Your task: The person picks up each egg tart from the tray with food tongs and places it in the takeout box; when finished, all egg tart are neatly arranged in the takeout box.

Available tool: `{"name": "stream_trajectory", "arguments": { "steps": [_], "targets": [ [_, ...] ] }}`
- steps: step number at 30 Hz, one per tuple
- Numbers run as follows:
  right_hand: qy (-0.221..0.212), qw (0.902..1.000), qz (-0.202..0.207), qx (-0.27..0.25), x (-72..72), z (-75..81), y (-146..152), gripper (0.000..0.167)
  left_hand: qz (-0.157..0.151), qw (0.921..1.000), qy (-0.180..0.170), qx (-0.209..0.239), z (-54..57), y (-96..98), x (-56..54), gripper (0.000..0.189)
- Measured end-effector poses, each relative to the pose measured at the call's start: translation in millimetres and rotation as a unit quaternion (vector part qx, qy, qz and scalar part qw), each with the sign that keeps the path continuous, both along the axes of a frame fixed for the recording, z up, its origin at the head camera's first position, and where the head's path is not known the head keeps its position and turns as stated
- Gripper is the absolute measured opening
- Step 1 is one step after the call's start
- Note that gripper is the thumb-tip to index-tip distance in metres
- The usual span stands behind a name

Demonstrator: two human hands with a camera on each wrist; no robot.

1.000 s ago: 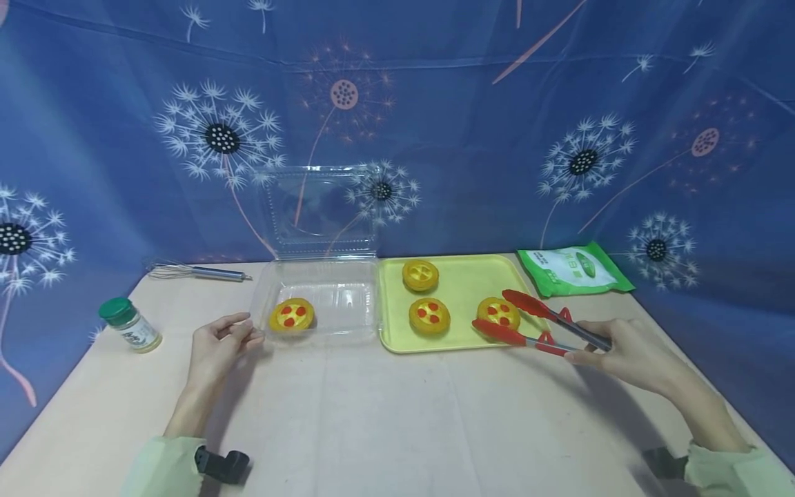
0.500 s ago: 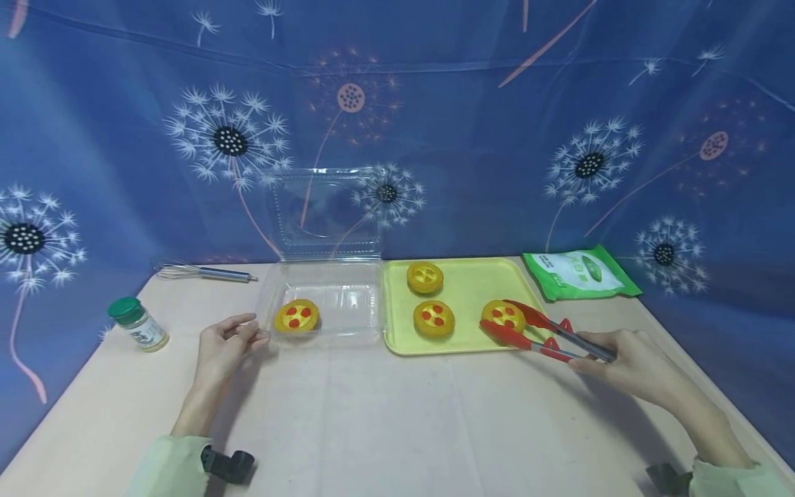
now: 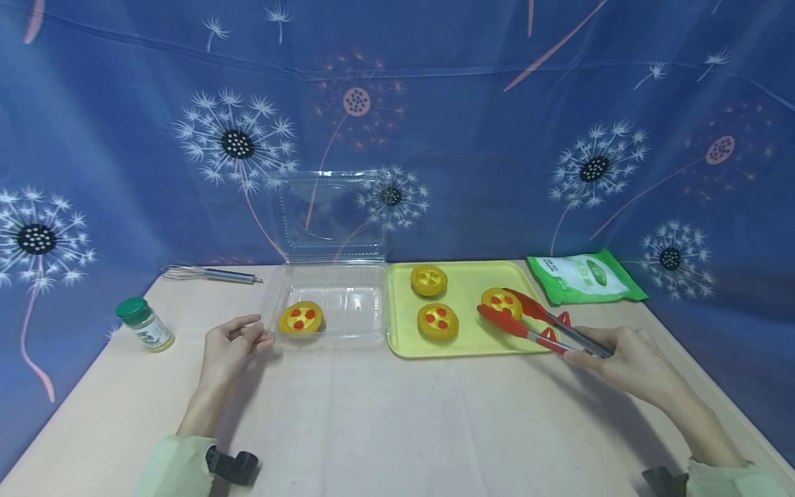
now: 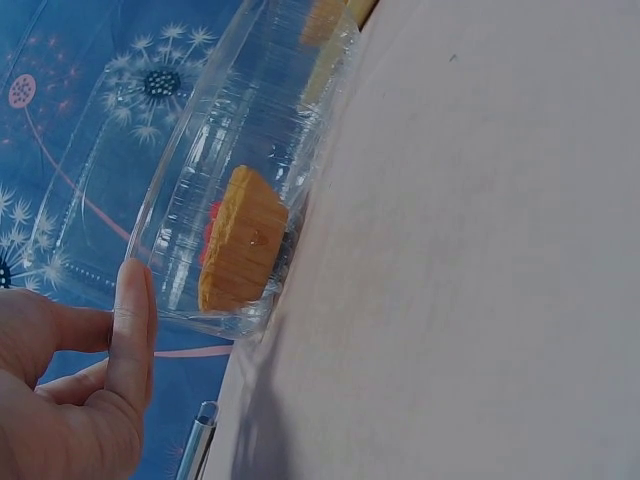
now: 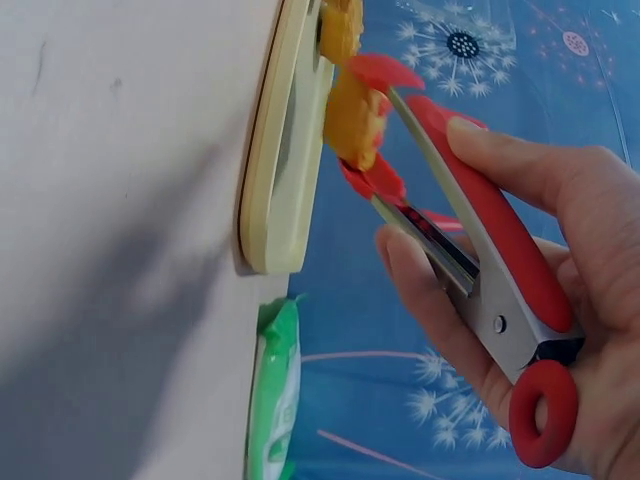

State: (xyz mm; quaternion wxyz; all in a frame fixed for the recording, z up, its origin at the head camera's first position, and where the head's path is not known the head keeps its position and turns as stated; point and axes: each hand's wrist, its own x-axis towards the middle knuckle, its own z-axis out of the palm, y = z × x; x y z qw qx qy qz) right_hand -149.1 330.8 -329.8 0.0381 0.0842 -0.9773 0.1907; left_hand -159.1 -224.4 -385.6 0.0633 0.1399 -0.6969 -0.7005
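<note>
My right hand (image 3: 636, 366) grips red-tipped tongs (image 5: 500, 230), whose tips clasp an egg tart (image 5: 352, 118) with red dots on top. That tart hangs just above the yellow tray (image 3: 472, 345). Two more tarts sit on the tray, a plain one (image 3: 428, 281) at the back and a red-dotted one (image 3: 437, 322) in front of it. My left hand (image 3: 226, 352) has its fingertips at the near left corner of a clear plastic box (image 3: 348, 304), with the extended fingers at its rim. One red-dotted tart (image 4: 243, 240) lies inside the box, whose lid (image 3: 332, 214) stands raised.
Left of the box lies a whisk (image 3: 214, 275), with a green-capped seasoning jar (image 3: 145, 324) nearer the left edge. A green and white packet (image 3: 586, 277) rests to the right behind the tray. A blue dandelion-print cloth (image 3: 466, 138) hangs behind the table.
The tongs have closed around the right-hand tart and lifted it slightly off the tray. The left hand keeps its place at the box corner. The head view has shifted slightly.
</note>
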Motion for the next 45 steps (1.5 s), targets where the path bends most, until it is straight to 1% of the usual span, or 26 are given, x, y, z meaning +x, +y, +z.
{"name": "stream_trajectory", "arguments": {
  "steps": [6,11,14,18,20,22,25,30,35,39,42,45],
  "targets": [
    [0.008,0.9998,-0.007,-0.016,-6.5,1.6,-9,0.065,0.003,1.0,-0.005,-0.008,2.5,0.4,0.1,0.044],
    [0.013,0.9992,0.005,-0.038,-12.5,4.1,-18,0.062,0.001,0.9998,-0.006,-0.018,3.9,0.5,-0.2,0.044],
    [0.017,0.9983,0.013,-0.054,-15.9,6.8,-25,0.061,0.0,0.9999,-0.001,-0.013,4.7,0.6,-1.1,0.043],
    [-0.004,0.9971,0.015,-0.075,-18.4,11.1,-35,0.064,-0.003,0.9999,0.006,-0.011,5.4,1.3,-1.7,0.043],
    [-0.019,0.9961,0.014,-0.085,-18.5,13.2,-41,0.066,-0.007,0.9999,0.004,-0.015,4.8,1.7,-1.4,0.044],
    [-0.026,0.9957,0.018,-0.087,-18.8,14.9,-47,0.068,-0.01,0.9997,-0.001,-0.021,3.9,2.3,-0.7,0.044],
    [-0.028,0.9951,0.024,-0.092,-20.2,18.0,-58,0.068,-0.01,0.9997,-0.006,-0.022,2.3,3.2,0.1,0.043],
    [-0.032,0.9932,0.035,-0.107,-25.9,23.4,-79,0.067,-0.002,0.9998,-0.006,-0.02,1.6,4.2,-0.2,0.043],
    [-0.024,0.9927,0.048,-0.108,-33.0,26.7,-100,0.062,0.004,0.9999,-0.005,-0.014,1.1,4.0,-0.8,0.043],
    [-0.023,0.9916,0.063,-0.111,-38.0,27.3,-117,0.058,0.008,0.9998,0.0,-0.015,0.4,3.6,0.0,0.043],
    [-0.027,0.989,0.079,-0.122,-40.3,26.3,-130,0.056,0.011,0.9998,-0.003,-0.019,-0.3,3.2,1.2,0.042],
    [-0.027,0.9868,0.09,-0.132,-41.2,23.0,-142,0.054,0.007,0.9999,-0.006,-0.014,-1.6,3.0,1.8,0.043]
  ]
}}
